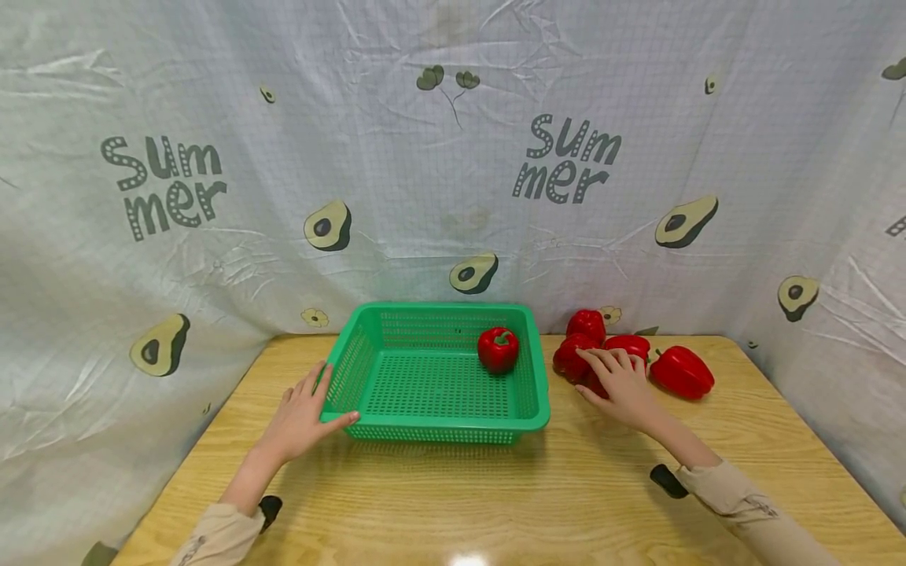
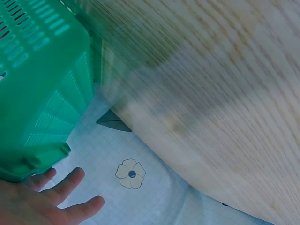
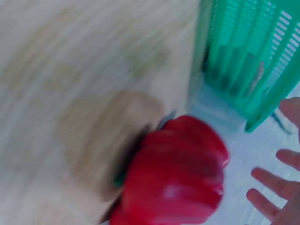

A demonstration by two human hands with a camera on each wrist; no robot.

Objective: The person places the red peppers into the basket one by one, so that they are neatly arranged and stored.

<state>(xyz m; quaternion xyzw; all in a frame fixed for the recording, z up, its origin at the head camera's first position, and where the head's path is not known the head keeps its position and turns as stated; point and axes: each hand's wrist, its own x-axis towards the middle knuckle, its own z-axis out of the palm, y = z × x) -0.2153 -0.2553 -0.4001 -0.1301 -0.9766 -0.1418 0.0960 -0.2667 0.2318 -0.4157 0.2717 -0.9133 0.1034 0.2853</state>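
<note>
The person has two bare hands, the left hand (image 1: 300, 417) and the right hand (image 1: 621, 384). Both arms wear long sleeves in a soft beige cloth. The left sleeve (image 1: 212, 538) has a loose cuff. By each wrist, at about 6 o'clock, sits a small black strap (image 1: 668, 481).

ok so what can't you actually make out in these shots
- Head view: the right hand covers the nearest red pepper, so its grip there cannot be told.
- Right wrist view: motion blur smears the pepper's surface and stem.
- Left wrist view: the left hand is cut off by the frame's bottom edge beside the green basket.
</note>
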